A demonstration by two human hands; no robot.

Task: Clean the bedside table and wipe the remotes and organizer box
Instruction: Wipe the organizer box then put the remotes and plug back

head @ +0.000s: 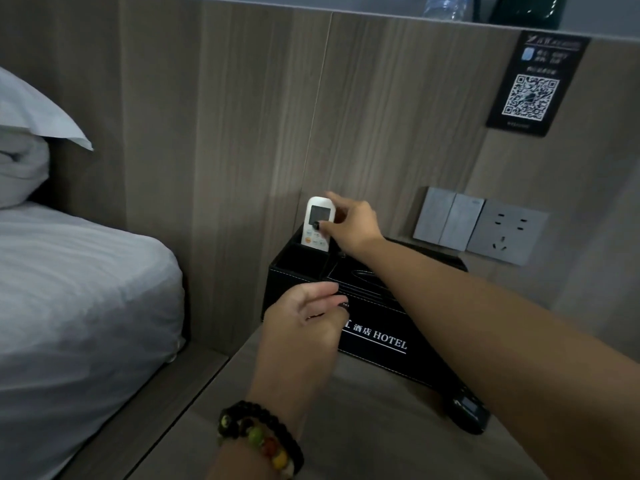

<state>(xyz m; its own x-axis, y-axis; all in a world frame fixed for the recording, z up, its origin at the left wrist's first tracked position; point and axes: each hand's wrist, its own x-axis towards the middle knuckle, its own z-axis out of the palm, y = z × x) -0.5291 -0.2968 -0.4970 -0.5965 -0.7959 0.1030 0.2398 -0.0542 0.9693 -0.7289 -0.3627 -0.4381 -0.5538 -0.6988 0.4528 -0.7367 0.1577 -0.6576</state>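
A black organizer box (377,336) marked HOTEL stands on the wooden bedside table (363,431) against the wall panel. A white remote (317,225) stands upright in the box's back left compartment. My right hand (349,228) pinches the remote's upper part, thumb on its front and fingers behind. My left hand (306,322), with a bead bracelet on the wrist, hovers at the box's front left edge with loosely bent fingers and holds nothing. A black device (465,410) lies on the table under my right forearm, partly hidden.
A bed (76,306) with white sheets and a pillow (31,109) lies to the left. Wall switches and a socket (483,228) sit behind the box on the right. A QR-code sign (533,86) hangs above. A water bottle (445,6) stands on the top ledge.
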